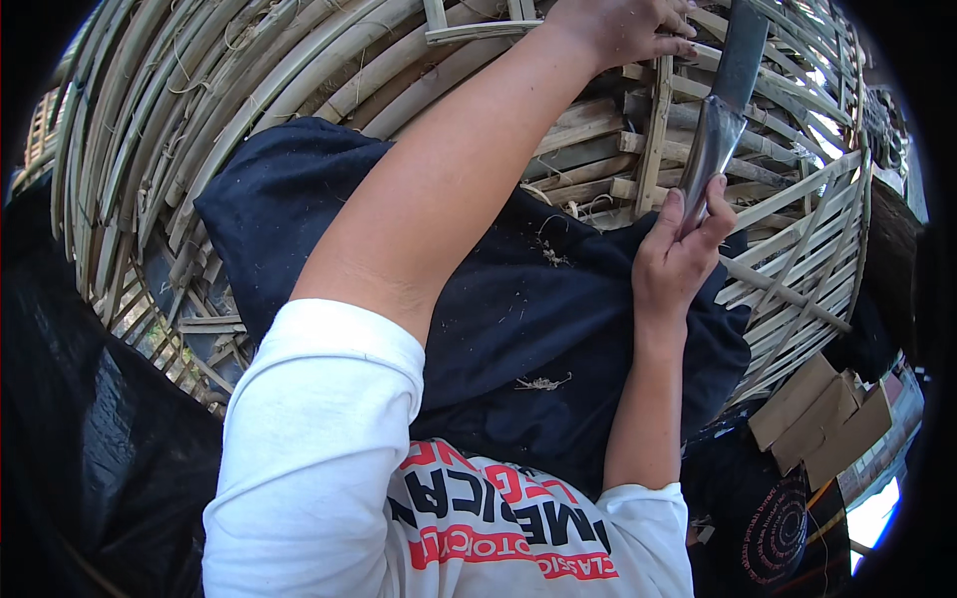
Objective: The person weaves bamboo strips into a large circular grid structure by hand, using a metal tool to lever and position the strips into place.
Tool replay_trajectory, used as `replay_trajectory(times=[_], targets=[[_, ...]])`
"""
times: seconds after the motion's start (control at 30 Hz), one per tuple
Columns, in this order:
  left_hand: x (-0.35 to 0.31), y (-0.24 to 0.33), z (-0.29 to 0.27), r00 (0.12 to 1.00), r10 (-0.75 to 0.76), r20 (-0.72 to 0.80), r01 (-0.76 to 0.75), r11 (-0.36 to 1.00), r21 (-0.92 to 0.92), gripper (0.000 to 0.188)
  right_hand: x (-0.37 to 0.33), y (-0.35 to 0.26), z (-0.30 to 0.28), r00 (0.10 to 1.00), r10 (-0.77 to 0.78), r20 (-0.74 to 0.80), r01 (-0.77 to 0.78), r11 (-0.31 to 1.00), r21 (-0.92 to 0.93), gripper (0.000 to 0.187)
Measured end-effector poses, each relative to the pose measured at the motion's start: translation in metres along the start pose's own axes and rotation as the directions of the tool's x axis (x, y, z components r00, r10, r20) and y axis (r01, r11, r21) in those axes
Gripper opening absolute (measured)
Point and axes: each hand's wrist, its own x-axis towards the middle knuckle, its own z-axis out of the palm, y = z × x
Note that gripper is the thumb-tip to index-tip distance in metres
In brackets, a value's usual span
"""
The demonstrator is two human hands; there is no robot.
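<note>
Knife point(720, 118) in play at the upper right, blade angled up and running out past the top edge of view, its shiny metal handle gripped from below by the right hand point(678, 254). Thumb and fingers are closed round that handle; no daylight in that grip. Over to the left hand point(610, 32), stretched up to the top edge and partly cut off there, fingers pointing toward the blade; whether they pinch anything, I cannot tell. Between those fingertips and the blade's near side, a narrow gap. Just below them stands an upright bamboo slat point(654, 140), left of the handle, crossing the flatter strips behind. That makes 2 arms framing a broad dark cloth point(488, 329), the right forearm well apart from the left, curly shavings point(543, 383) lying in the space between. Curved bamboo strips point(159, 120) sweep round the upper left, while a woven bamboo lattice point(797, 274) closes off the right, close to the knife hand. Below its lower edge sits folded cardboard point(822, 414); black sheeting point(100, 448) borders the far left.
</note>
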Motion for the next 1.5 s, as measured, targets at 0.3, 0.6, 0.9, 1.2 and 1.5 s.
replay_trajectory(times=[0.3,0.6,0.9,1.2,1.5], targets=[[0.012,0.003,-0.015,0.958,-0.130,0.254,0.089,0.982,0.169,0.021,0.010,0.007,0.010,0.995,-0.096,-0.007,0.095,0.991,-0.096,0.033],[-0.003,0.004,0.003,0.999,-0.029,0.034,0.032,0.995,-0.096,0.024,-0.003,0.005,0.002,0.991,-0.008,-0.130,0.035,0.977,0.212,0.031],[0.004,0.003,0.001,0.997,-0.048,0.064,0.051,0.997,-0.055,0.030,0.007,0.014,-0.002,0.984,0.051,-0.171,0.007,0.945,0.327,0.033],[0.002,0.005,-0.007,0.995,-0.027,0.091,0.028,0.999,-0.016,0.043,0.015,-0.003,-0.008,0.962,0.272,-0.037,-0.205,0.801,0.563,0.045],[0.007,0.006,-0.021,0.973,-0.076,0.219,0.107,0.985,-0.137,0.029,0.019,0.001,-0.005,0.964,0.264,0.000,-0.247,0.903,0.351,0.045]])
